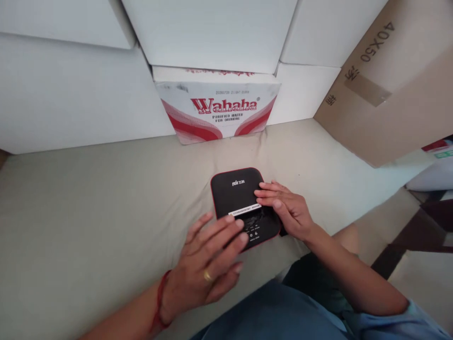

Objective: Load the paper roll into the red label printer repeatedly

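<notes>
**A:** Where does the black device sit?

**B:** The black device [244,205] lies flat on the beige cushion [88,212], just ahead of the person's lap, with red edging round its rim. A white strip label [246,210] runs across its top. Small white markings sit toward the near edge, but they are too small to read.

**A:** And the left hand?

**B:** The left hand [208,262] is open, with its fingers spread and a little curled. The fingertips are over the device's near left corner. It grips nothing, and I cannot tell whether the tips actually press on the surface. A gold ring [208,275] shows on one finger, and a red thread [159,302] circles the wrist.

**A:** The right hand?

**B:** The right hand [286,208] lies flat with its fingers straight and close together, resting on the device's right side. Its fingertips reach the end of the label. It is open too, not closed round anything.

**A:** What stands behind?

**B:** A Wahaha carton [217,111] — white with red swooshes — stands upright at the back of the cushion, well apart from the device. White boxes [212,33] are stacked above and beside it. To the right, a brown cardboard box [389,89] sits tilted, marked 40X50 and carrying a strip of tape.

**A:** And nearest the camera?

**B:** Blue trousers [269,311] fill the bottom edge, between the two forearms.
</notes>
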`<move>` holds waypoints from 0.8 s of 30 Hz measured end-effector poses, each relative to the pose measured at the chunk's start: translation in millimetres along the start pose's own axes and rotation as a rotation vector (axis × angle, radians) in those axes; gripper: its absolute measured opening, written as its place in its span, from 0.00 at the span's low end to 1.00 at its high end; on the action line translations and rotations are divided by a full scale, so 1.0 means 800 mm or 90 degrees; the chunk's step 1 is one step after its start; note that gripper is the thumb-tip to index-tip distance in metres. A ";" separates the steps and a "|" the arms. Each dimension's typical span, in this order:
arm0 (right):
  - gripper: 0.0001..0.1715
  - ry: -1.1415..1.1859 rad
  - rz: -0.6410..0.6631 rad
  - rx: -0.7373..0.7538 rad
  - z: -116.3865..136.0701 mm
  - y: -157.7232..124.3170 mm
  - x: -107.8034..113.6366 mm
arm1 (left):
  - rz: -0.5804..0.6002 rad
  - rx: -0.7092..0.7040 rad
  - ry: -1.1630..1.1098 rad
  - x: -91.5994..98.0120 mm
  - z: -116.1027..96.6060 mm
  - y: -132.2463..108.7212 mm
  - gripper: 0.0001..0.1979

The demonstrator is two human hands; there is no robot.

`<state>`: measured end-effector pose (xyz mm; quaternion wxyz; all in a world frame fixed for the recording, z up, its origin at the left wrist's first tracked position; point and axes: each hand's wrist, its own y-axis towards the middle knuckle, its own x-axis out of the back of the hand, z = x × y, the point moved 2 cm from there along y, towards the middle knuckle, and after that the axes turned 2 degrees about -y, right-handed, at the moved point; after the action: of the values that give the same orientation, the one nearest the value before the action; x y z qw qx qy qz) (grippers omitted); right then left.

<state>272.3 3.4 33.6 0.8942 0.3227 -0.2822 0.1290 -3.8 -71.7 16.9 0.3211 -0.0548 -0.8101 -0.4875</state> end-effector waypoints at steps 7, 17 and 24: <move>0.30 0.058 -0.035 -0.054 0.015 0.007 0.002 | 0.009 0.125 -0.074 0.000 0.056 -0.013 0.30; 0.33 -0.054 0.082 0.136 0.070 -0.025 0.013 | 0.010 0.288 -0.250 -0.004 0.064 -0.020 0.39; 0.32 -0.041 0.092 0.130 0.063 -0.058 0.009 | 0.050 0.427 -0.528 -0.025 0.077 -0.018 0.58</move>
<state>276.4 -64.0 46.2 0.8355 0.3945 -0.3190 0.2109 -22.3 -24.1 -25.3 -0.0079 -0.1678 -0.9776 -0.1268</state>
